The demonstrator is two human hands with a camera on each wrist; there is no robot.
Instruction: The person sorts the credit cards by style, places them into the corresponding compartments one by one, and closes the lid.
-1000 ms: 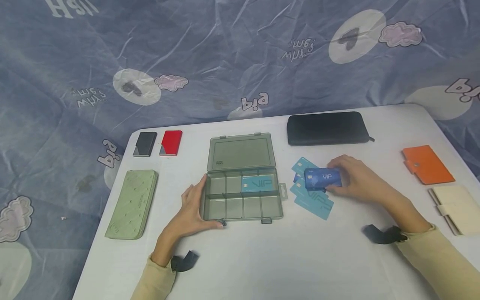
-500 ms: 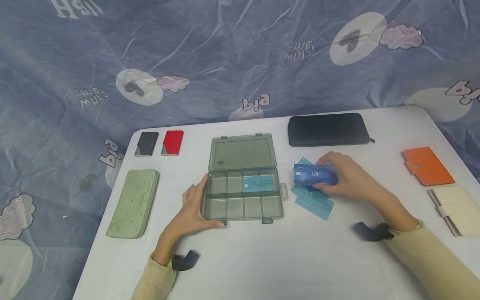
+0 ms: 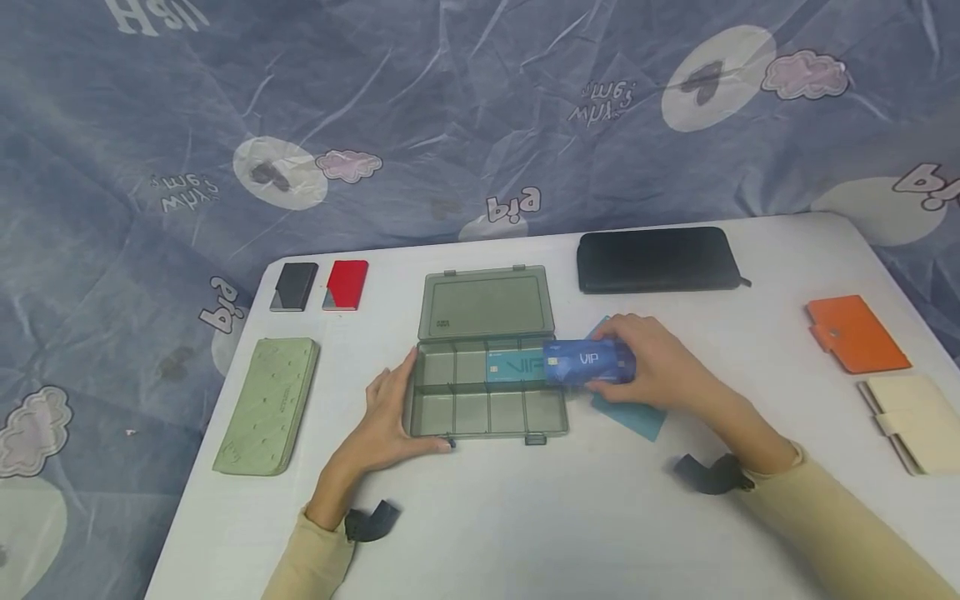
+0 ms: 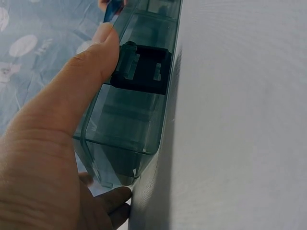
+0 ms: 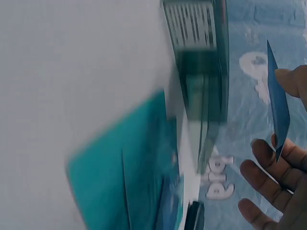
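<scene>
A clear grey-green compartment box (image 3: 433,414) lies with its lid folded back. My left hand (image 3: 385,418) holds its near left corner, thumb along the front rim by a dark clasp (image 4: 142,69), fingers at the left side. A teal VIP card (image 3: 512,366) sits in the box's back right compartments. Between thumb and fingers, my right hand (image 3: 660,371) pinches a dark blue VIP card (image 3: 581,363), its left end overlapping the box's right edge in the head view. In the right wrist view this card (image 5: 278,103) appears nearly edge-on. Loose teal cards (image 3: 636,418) lie partly hidden beneath the right hand.
A black zip wallet (image 3: 660,260) lies behind the cards. Orange (image 3: 858,333) and cream (image 3: 915,421) card holders are at the right. On the left are a green wallet (image 3: 267,406), a black card case (image 3: 294,287) and a red one (image 3: 347,285).
My right hand has carried the blue card leftward from above the loose teal cards to the box's right edge. The left hand has stayed on the box.
</scene>
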